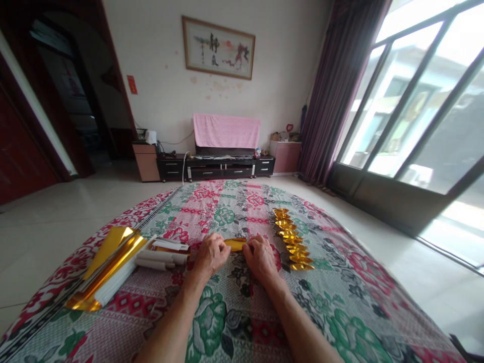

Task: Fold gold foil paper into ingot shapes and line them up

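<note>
A small piece of gold foil paper [236,245], folded or rolled into a strip, is stretched between my two hands near the middle of the cloth. My left hand [214,253] pinches its left end, and my right hand [260,256] grips the right end with closed fingers. To the right lies a column of several folded gold foil boat shapes [291,241]. At my left are several white paper rolls [161,256], some showing gold. Beyond them rests a stack of gold foil sheets [113,264], partly curled with white backing visible.
A flowered cloth [212,322] covers the round table. Past the table stand a low black cabinet [221,169] and a screen-shaped thing under a pink cloth [227,130]. Purple curtains [333,91] hang beside large windows at right.
</note>
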`<action>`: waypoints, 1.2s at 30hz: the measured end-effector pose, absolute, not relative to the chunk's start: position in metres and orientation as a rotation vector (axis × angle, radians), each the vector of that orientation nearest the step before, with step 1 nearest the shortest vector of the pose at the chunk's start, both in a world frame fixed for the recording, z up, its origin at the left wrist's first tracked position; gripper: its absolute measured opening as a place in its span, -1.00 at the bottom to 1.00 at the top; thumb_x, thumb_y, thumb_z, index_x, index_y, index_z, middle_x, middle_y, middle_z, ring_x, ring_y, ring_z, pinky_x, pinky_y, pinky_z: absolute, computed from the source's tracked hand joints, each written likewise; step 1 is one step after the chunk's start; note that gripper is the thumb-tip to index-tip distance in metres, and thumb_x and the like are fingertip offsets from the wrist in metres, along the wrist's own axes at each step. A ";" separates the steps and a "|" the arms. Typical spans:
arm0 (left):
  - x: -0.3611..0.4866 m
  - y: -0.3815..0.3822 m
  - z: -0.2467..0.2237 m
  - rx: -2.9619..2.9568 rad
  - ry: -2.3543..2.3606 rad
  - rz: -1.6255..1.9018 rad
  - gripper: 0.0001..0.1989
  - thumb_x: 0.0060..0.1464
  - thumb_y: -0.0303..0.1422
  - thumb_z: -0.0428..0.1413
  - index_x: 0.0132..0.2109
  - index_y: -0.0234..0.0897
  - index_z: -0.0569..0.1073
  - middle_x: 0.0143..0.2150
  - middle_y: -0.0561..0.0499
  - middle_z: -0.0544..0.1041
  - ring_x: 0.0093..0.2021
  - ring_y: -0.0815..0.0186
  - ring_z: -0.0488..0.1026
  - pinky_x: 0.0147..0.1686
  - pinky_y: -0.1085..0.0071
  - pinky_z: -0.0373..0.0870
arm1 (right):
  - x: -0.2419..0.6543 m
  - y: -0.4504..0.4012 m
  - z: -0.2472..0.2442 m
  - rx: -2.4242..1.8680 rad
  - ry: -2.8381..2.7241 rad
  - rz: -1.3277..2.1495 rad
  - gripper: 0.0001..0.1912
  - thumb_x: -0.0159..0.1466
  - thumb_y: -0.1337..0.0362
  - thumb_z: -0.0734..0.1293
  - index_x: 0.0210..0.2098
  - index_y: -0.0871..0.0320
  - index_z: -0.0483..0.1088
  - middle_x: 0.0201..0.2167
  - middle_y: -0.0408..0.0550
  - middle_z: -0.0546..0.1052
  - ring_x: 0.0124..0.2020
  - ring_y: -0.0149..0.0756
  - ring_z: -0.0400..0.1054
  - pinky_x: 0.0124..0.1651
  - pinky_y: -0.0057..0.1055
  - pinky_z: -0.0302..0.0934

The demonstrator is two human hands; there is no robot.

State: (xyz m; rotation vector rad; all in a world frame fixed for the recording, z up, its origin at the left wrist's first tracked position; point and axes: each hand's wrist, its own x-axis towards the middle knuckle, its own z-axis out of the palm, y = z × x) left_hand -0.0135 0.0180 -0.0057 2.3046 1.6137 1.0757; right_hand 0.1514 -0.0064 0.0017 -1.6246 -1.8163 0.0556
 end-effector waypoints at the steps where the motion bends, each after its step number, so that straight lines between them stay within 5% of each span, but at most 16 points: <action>1: -0.013 0.018 -0.006 2.303 1.622 1.077 -0.80 -0.05 -0.42 0.05 -0.60 -0.29 0.36 -0.35 -0.03 0.43 -0.23 0.30 0.37 -0.15 0.37 0.27 | 0.151 -0.006 0.001 -1.632 -1.815 0.053 -0.78 0.22 0.29 0.21 -0.50 0.17 0.40 -0.35 -0.05 0.43 -0.27 -0.35 0.27 -0.14 -0.46 0.06; 36: -0.011 0.020 -0.008 2.297 1.740 1.045 -0.85 -0.14 -0.47 0.03 -0.61 -0.27 0.29 -0.41 -0.03 0.40 -0.28 0.29 0.36 -0.17 0.36 0.26 | 0.150 -0.005 0.000 -1.671 -1.804 0.053 -0.80 0.19 0.26 0.26 -0.54 0.16 0.36 -0.37 -0.06 0.40 -0.30 -0.34 0.23 -0.19 -0.44 0.05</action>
